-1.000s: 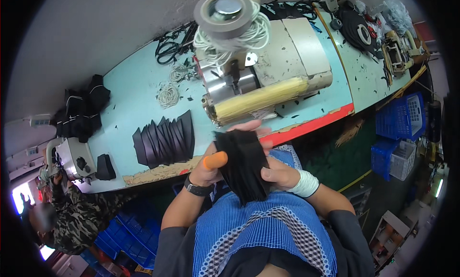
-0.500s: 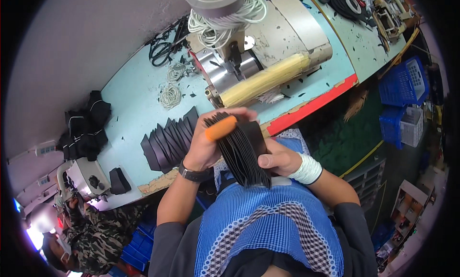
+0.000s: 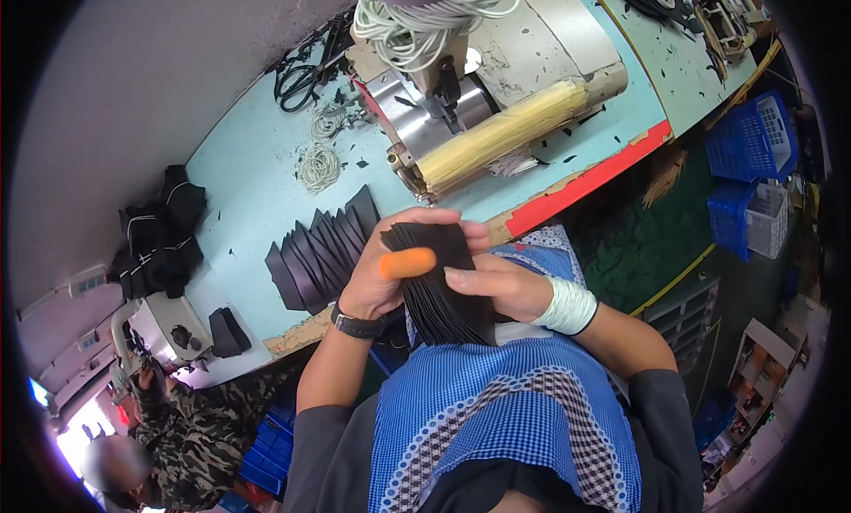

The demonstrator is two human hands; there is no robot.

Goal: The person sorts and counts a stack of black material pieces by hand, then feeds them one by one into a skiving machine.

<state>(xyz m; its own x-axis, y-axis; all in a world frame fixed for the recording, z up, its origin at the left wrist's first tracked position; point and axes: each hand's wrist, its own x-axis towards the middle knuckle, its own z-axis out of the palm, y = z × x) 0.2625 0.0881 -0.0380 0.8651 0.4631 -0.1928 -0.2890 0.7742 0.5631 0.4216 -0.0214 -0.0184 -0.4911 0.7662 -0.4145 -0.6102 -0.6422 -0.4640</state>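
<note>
Many thin black pieces [image 3: 448,309] form one stack between both hands, above the checked apron [image 3: 496,407]. Since half a second ago, the right thumb has reached farther across it, apparently steadying the layers. Left hand [image 3: 368,278], its thumb orange-sheathed, and right hand [image 3: 510,289] clamp it; beyond, similar overlapping pieces [image 3: 324,256] lie on the table [image 3: 244,194].

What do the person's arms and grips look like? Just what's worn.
Left grip: orange cover on the thumb, dark strap around the wrist. Right grip: no glove visible, white wrap around the wrist. Dark grey sleeves end near the elbows.
</note>
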